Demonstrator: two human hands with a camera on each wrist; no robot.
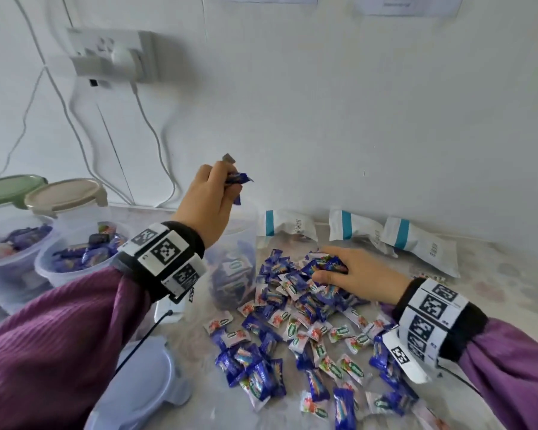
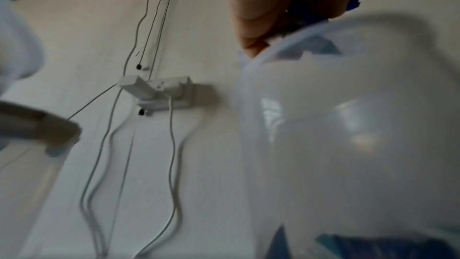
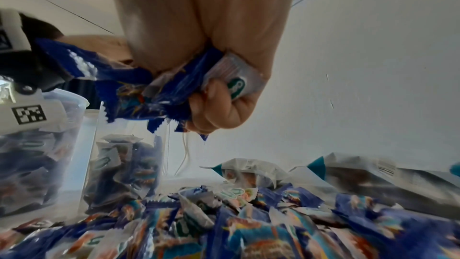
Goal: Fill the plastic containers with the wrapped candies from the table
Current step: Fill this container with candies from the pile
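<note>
Nearest the head camera, purple sleeves (image 1: 53, 346) and marker-printed wristbands (image 1: 165, 259) are seen, with a pale blue lid (image 1: 143, 395) lying on the table below the left forearm. The open clear container (image 1: 239, 259) serves as landmark. Directly above its mouth, the left hand (image 1: 212, 200) is curled round a few blue-wrapped candies (image 1: 238, 179). To the right of the container, the right hand (image 1: 354, 274) is closed in a fist round a bunch of blue and white candies (image 3: 159, 90), just above the loose heap of wrapped candies (image 1: 308, 330) spread on the table.

The step in hand is judged to be the drop of the left handful while the right one is gathered. Next, the left fingers would need to be loosened over the mouth, so that nothing lands outside the rim.

Left of the container, two fuller containers (image 1: 75, 256) are set, with green (image 1: 10, 189) and beige lids (image 1: 66, 193) laid over them. Behind the heap, white bags with teal stripes (image 1: 416, 240) lie against the white wall. The marbled tabletop (image 1: 494, 293) is pale; a socket with plugs and cables (image 1: 112, 54) is mounted above.
</note>
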